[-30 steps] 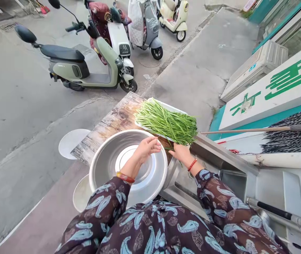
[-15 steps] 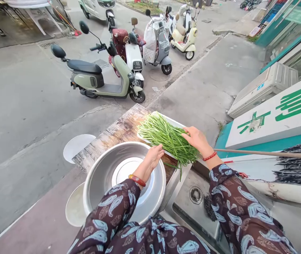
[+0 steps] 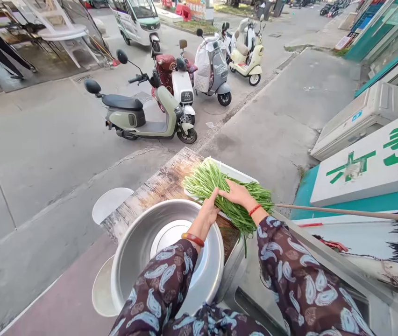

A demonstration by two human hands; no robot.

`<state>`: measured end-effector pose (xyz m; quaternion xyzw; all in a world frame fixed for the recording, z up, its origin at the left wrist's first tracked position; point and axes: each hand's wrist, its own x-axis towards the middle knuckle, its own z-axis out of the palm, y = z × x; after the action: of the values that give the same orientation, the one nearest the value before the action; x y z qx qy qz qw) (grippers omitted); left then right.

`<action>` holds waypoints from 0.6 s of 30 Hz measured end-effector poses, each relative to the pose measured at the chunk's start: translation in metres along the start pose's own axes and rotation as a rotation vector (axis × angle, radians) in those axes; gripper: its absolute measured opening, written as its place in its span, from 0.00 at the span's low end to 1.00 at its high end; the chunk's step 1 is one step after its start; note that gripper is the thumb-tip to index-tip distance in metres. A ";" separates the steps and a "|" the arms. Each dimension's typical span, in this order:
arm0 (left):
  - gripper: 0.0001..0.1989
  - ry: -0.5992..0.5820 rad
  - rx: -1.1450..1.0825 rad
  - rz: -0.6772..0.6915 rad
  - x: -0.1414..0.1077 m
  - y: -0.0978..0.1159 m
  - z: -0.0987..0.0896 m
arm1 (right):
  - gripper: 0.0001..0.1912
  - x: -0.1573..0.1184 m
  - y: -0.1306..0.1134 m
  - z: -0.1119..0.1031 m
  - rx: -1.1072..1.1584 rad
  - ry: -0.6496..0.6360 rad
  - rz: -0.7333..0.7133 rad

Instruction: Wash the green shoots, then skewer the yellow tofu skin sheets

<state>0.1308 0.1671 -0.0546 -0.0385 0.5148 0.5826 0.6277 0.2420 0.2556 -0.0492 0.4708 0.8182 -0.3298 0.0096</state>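
Observation:
A thick bunch of garlic chives (image 3: 202, 179), pale at one end and dark green at the other, lies on a white tray (image 3: 236, 171). At the near edge of the bunch, my left hand (image 3: 208, 212) holds some stalks, thumb up and the other fingers partly hidden. My right hand (image 3: 237, 193) reaches over the top with its fingers curled around chives. Thumb and fingertips of both hands meet at the middle of the bunch. Under my left forearm stands a wide metal basin (image 3: 132, 252), with a pale round shape at its bottom.
The tray and basin rest on a worn wooden board (image 3: 164, 179). A metal sink (image 3: 255, 303) lies at the lower right, partly under my right sleeve. White round stools (image 3: 110, 203) stand left of the board. A mop handle (image 3: 342, 211) crosses at right. Parked scooters (image 3: 150, 116) stand ahead.
My right hand has moved left from the leafy end to the middle of the bunch and now meets my left hand. The view has tilted up slightly.

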 end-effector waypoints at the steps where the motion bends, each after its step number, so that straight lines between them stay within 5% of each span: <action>1: 0.23 -0.004 -0.028 0.019 0.001 -0.002 0.000 | 0.38 -0.016 -0.009 0.010 -0.047 0.055 -0.068; 4: 0.20 0.012 -0.103 0.085 0.003 -0.009 -0.001 | 0.35 -0.056 -0.031 0.030 -0.133 0.199 -0.209; 7: 0.17 0.098 -0.120 0.093 0.004 -0.012 0.000 | 0.35 -0.063 -0.031 0.017 -0.072 0.129 -0.288; 10: 0.12 0.191 -0.128 0.042 0.007 -0.010 0.005 | 0.23 -0.036 -0.009 -0.023 0.113 -0.026 -0.342; 13: 0.09 0.209 -0.142 0.017 0.008 -0.006 0.009 | 0.19 0.007 0.018 -0.057 0.166 0.087 -0.138; 18: 0.11 0.181 -0.119 -0.014 0.007 -0.002 0.009 | 0.20 0.066 0.048 -0.048 0.120 0.033 0.002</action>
<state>0.1362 0.1766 -0.0564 -0.1319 0.5336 0.6019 0.5794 0.2567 0.3485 -0.0590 0.4767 0.7966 -0.3703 -0.0317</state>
